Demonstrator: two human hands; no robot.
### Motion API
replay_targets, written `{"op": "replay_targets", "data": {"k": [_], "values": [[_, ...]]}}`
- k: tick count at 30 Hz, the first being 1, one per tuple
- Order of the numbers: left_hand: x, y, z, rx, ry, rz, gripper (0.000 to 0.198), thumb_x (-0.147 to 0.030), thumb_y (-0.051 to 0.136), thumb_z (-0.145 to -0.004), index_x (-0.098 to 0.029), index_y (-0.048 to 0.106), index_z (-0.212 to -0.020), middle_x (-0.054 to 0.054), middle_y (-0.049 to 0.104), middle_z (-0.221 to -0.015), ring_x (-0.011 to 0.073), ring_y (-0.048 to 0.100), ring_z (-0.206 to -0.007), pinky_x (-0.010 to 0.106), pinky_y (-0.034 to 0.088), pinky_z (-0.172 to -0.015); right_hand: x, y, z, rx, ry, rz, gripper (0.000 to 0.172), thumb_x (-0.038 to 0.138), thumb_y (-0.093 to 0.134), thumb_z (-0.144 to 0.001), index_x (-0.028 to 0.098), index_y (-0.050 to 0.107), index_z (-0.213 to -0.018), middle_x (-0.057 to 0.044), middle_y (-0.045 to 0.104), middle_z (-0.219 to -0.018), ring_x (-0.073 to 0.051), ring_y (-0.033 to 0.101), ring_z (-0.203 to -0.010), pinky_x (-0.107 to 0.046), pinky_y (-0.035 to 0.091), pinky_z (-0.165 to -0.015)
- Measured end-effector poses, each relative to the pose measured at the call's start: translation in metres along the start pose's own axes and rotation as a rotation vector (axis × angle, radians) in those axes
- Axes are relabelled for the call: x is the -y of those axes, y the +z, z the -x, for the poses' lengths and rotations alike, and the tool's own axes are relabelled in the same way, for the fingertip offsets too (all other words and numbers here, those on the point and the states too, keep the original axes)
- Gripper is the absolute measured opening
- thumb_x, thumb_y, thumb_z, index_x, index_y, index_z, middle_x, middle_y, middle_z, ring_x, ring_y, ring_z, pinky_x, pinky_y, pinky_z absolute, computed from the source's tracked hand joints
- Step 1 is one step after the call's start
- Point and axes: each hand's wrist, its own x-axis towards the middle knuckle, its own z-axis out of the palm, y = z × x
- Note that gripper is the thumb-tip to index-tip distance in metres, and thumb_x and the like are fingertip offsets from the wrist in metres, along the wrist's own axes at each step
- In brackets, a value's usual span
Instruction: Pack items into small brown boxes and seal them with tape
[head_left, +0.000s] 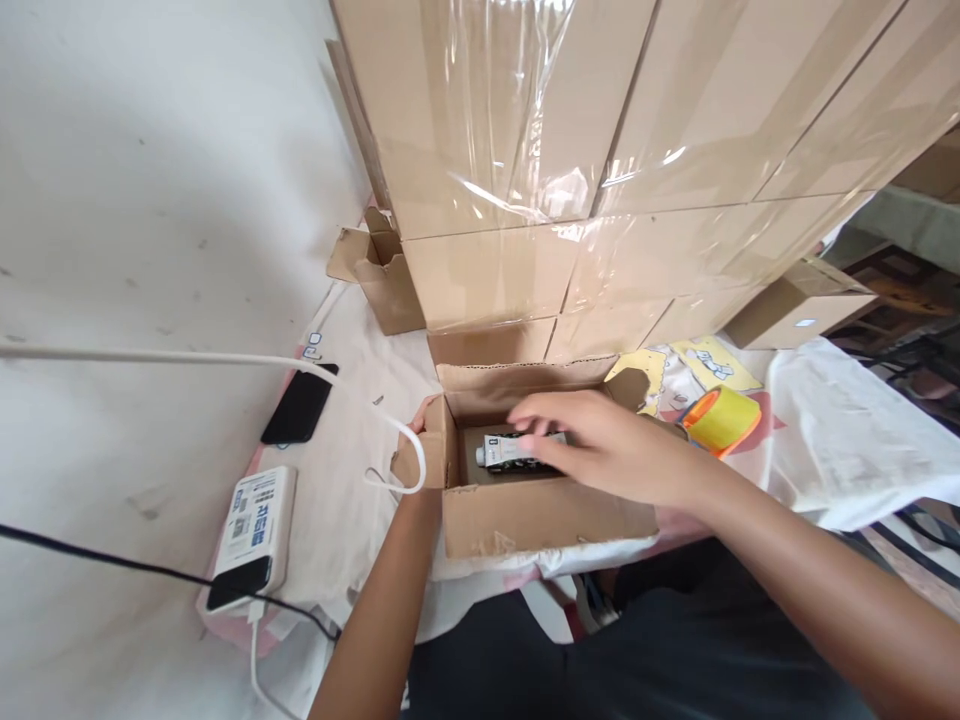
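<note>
An open cardboard box (547, 515) sits at the table's front edge, its flaps raised or folded outward. On the bottom of the box lies a squeeze tube (499, 453) with a pale cap at its left end and a dark, patterned label. My right hand (600, 440) hovers over the tube, thumb and fingers apart, covering its right end; any contact is unclear. At the box's left end, my left hand (429, 412) holds the side beside the flap, which hides most of its fingers.
Tape-wrapped cartons (495, 270) rise behind the box. A small open carton (390, 285) stands back left, another carton (795, 305) back right. A yellow tape roll (724, 420) lies right. Left are a phone (300, 405), a power bank (255, 530) and a white cable (330, 370) crossing the view.
</note>
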Motion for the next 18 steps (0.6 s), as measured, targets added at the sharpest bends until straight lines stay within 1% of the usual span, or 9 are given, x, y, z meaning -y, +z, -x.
{"op": "replay_targets", "data": {"k": [1, 4, 5, 6, 7, 9, 13, 16, 18], "values": [[0.000, 0.000, 0.002, -0.030, 0.041, 0.008, 0.036, -0.055, 0.070, -0.065, -0.028, 0.070, -0.088, 0.006, 0.075, -0.096, 0.0379, 0.067, -0.104, 0.048, 0.053, -0.098, -0.007, -0.007, 0.017, -0.239, -0.048, -0.091, 0.018, 0.033, 0.056, -0.099, 0.024, 0.070, -0.105, -0.005, 0.074, -0.099, -0.020, 0.070, -0.087, -0.032, 0.054, -0.074], [-0.003, 0.000, 0.005, -0.107, 0.106, -0.008, 0.040, -0.045, 0.070, -0.067, -0.024, 0.074, -0.101, 0.006, 0.075, -0.115, 0.0382, 0.060, -0.125, 0.043, 0.051, -0.104, -0.043, -0.018, 0.054, -1.090, -0.078, -0.219, 0.011, 0.021, 0.061, -0.094, 0.026, 0.068, -0.087, -0.001, 0.065, -0.075, -0.019, 0.061, -0.070, -0.034, 0.048, -0.068], [-0.004, -0.001, 0.006, -0.122, 0.117, -0.015, 0.044, -0.045, 0.068, -0.068, -0.024, 0.074, -0.106, 0.006, 0.074, -0.119, 0.0373, 0.057, -0.130, 0.042, 0.050, -0.106, -0.057, -0.018, 0.060, -1.248, -0.054, -0.257, 0.012, 0.019, 0.063, -0.092, 0.026, 0.067, -0.084, -0.001, 0.062, -0.073, -0.019, 0.059, -0.068, -0.034, 0.047, -0.067], [-0.005, -0.003, 0.006, -0.123, 0.120, -0.020, 0.048, -0.046, 0.067, -0.068, -0.025, 0.073, -0.110, 0.006, 0.073, -0.121, 0.0361, 0.055, -0.133, 0.042, 0.050, -0.108, -0.070, -0.016, 0.064, -1.327, -0.020, -0.313, 0.011, 0.019, 0.063, -0.091, 0.026, 0.065, -0.082, -0.001, 0.062, -0.073, -0.020, 0.059, -0.068, -0.035, 0.046, -0.067], [-0.007, -0.005, 0.007, -0.116, 0.116, -0.026, 0.052, -0.049, 0.066, -0.068, -0.026, 0.072, -0.114, 0.005, 0.073, -0.122, 0.0348, 0.055, -0.134, 0.041, 0.049, -0.108, -0.082, -0.014, 0.065, -1.321, 0.020, -0.388, 0.010, 0.022, 0.063, -0.091, 0.026, 0.065, -0.083, -0.001, 0.063, -0.076, -0.020, 0.060, -0.070, -0.036, 0.047, -0.068], [-0.010, -0.011, 0.008, -0.119, 0.105, -0.043, 0.056, -0.053, 0.068, -0.067, -0.032, 0.069, -0.119, 0.002, 0.073, -0.120, 0.0325, 0.058, -0.130, 0.043, 0.051, -0.106, -0.098, -0.004, 0.066, -1.170, 0.108, -0.528, 0.011, 0.027, 0.059, -0.094, 0.025, 0.066, -0.086, -0.004, 0.068, -0.085, -0.021, 0.064, -0.077, -0.036, 0.050, -0.072], [-0.014, -0.020, 0.012, -0.190, 0.083, -0.050, 0.063, -0.052, 0.079, -0.062, -0.036, 0.067, -0.122, -0.003, 0.074, -0.116, 0.0308, 0.064, -0.118, 0.043, 0.055, -0.097, -0.107, 0.022, 0.074, -0.884, 0.190, -0.571, 0.020, 0.036, 0.054, -0.098, 0.023, 0.068, -0.093, -0.006, 0.072, -0.099, -0.022, 0.068, -0.092, -0.038, 0.056, -0.081], [-0.015, -0.018, 0.014, -0.189, 0.128, -0.052, 0.068, -0.055, 0.080, -0.062, -0.038, 0.066, -0.126, -0.005, 0.075, -0.114, 0.0285, 0.065, -0.115, 0.041, 0.056, -0.095, -0.106, 0.032, 0.084, -0.770, 0.147, -0.516, 0.025, 0.040, 0.051, -0.101, 0.026, 0.070, -0.110, -0.009, 0.071, -0.119, -0.025, 0.066, -0.112, -0.042, 0.056, -0.092], [-0.018, -0.011, 0.015, -0.188, 0.132, -0.060, 0.062, -0.058, 0.078, -0.069, -0.040, 0.065, -0.127, -0.007, 0.076, -0.109, 0.0262, 0.066, -0.113, 0.038, 0.056, -0.095, -0.103, 0.029, 0.087, -0.603, 0.047, -0.434, 0.031, 0.038, 0.048, -0.103, 0.029, 0.066, -0.126, -0.009, 0.069, -0.127, -0.026, 0.061, -0.123, -0.045, 0.052, -0.101]]}}
